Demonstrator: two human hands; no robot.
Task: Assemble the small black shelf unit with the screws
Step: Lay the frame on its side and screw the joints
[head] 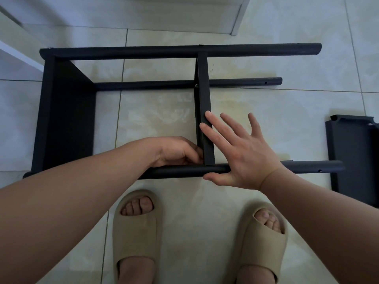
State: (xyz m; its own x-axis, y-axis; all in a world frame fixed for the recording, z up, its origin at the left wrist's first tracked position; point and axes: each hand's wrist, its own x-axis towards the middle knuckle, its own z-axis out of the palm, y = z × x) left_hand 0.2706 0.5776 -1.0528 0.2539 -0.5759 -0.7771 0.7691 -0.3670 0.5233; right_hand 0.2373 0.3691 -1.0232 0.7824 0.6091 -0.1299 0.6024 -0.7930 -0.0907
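This is looking like a room in a home — pale glossy floor tiles (266, 64) with thin grout lines are running under everything, and a person is standing on them in soft beige slippers (135, 228), toes showing. White furniture (240, 15) is sitting along the floor's far edge — a half-built black shelf unit (67, 111) is lying straight on the tiles.

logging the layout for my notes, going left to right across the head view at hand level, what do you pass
end panel → left hand → middle panel → right hand → loose panel lying apart on the floor
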